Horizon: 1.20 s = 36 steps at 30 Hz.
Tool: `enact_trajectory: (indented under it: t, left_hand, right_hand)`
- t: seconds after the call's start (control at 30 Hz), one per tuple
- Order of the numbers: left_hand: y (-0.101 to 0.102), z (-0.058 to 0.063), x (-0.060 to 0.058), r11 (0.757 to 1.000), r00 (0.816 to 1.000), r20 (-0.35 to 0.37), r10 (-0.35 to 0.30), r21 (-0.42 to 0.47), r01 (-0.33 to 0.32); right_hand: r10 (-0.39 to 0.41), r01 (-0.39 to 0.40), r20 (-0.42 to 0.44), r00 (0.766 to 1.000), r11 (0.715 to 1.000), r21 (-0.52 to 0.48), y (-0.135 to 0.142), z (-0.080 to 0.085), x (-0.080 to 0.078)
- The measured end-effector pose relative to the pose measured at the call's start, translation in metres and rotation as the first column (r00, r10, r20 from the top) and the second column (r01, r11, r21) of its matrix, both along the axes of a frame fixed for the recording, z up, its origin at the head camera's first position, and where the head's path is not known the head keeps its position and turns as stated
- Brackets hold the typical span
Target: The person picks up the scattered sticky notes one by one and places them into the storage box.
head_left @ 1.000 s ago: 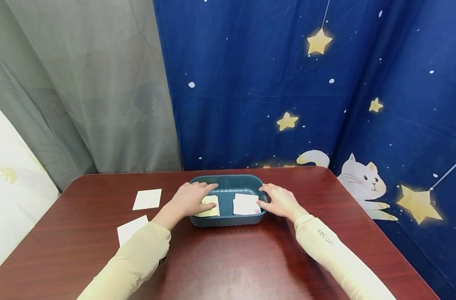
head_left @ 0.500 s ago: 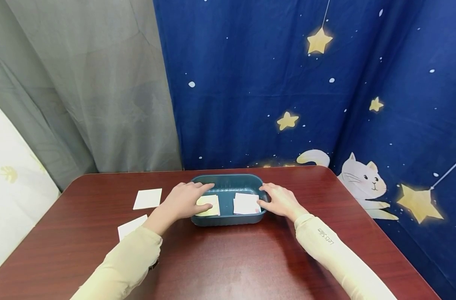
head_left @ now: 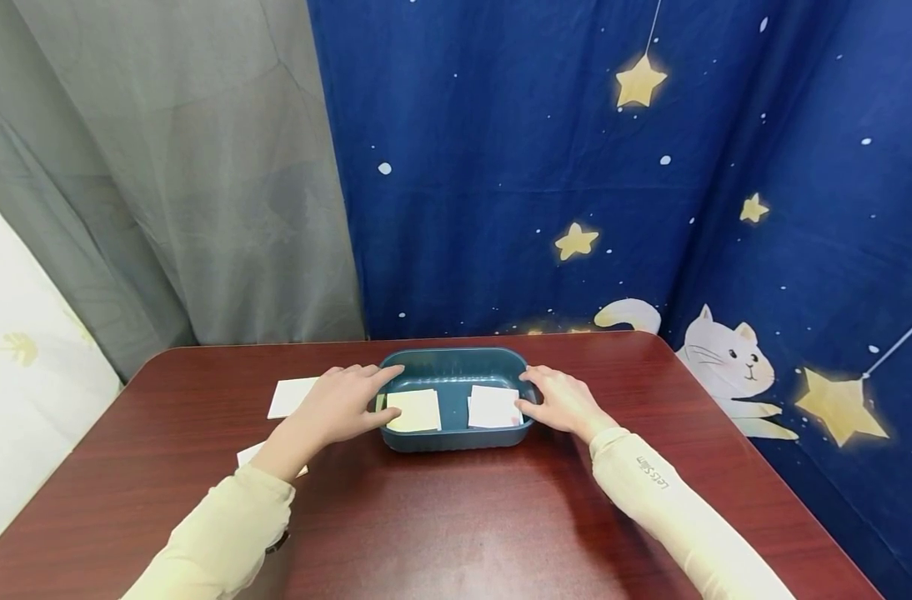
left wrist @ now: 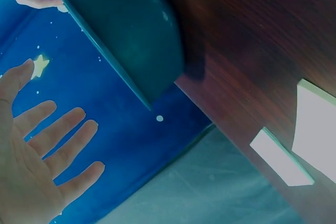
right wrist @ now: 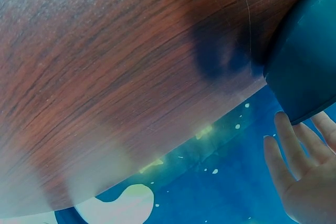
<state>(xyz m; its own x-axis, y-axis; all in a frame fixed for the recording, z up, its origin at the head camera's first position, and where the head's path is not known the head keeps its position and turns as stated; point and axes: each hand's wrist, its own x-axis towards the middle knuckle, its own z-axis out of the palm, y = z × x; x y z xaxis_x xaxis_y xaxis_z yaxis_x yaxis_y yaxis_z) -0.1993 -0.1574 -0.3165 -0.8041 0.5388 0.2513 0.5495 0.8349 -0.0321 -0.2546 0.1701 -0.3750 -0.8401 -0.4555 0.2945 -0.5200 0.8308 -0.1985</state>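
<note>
A dark teal plastic bin (head_left: 456, 441) stands near the table's far edge. Inside it lie a pale yellow stack of square paper (head_left: 414, 411) on the left and a white stack of square paper (head_left: 493, 407) on the right. My left hand (head_left: 339, 404) hovers by the bin's left end, fingers spread; the left wrist view shows nothing in the palm and space between the fingertips and the rim. At the right end, my right hand (head_left: 564, 402) rests its fingertips at the rim, with the thumb near the white stack. In the right wrist view its fingers (right wrist: 294, 153) look loosely extended.
Two white square paper pads, a far one (head_left: 287, 397) and a nearer one (head_left: 252, 454), lie on the table left of the bin, partly behind my left arm. Grey and starry blue curtains (head_left: 501, 208) hang just beyond the dark red table (head_left: 456, 525).
My left hand has moved leftward off the bin's left end, uncovering more of the yellow stack and hiding more of the white pads. My right hand and the bin have stayed put.
</note>
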Motion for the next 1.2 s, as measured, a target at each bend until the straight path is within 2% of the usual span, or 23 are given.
enact_trajectory:
  t: [0.47, 0.8, 1.03, 1.2]
  left_hand:
    - [-0.020, -0.004, 0.010, 0.999, 0.999, -0.042, 0.000, 0.041, 0.001]
    - [-0.034, -0.009, 0.016, 0.999, 1.000, -0.002, 0.023, 0.037, -0.023]
    - [-0.040, -0.015, 0.020, 0.998, 0.999, -0.008, 0.033, 0.059, -0.033]
    - [-0.045, -0.017, 0.024, 0.996, 0.998, 0.001, 0.064, 0.063, -0.064]
  right_hand:
    - [-0.007, 0.006, 0.005, 1.000, 1.000, 0.010, 0.000, -0.002, 0.001]
    - [-0.007, 0.007, 0.002, 1.000, 1.000, 0.007, 0.000, 0.000, 0.001]
    - [0.003, -0.003, 0.003, 1.000, 1.000, 0.004, 0.000, 0.000, 0.001]
    - [0.004, -0.004, -0.004, 1.000, 1.000, 0.005, -0.001, 0.000, 0.001]
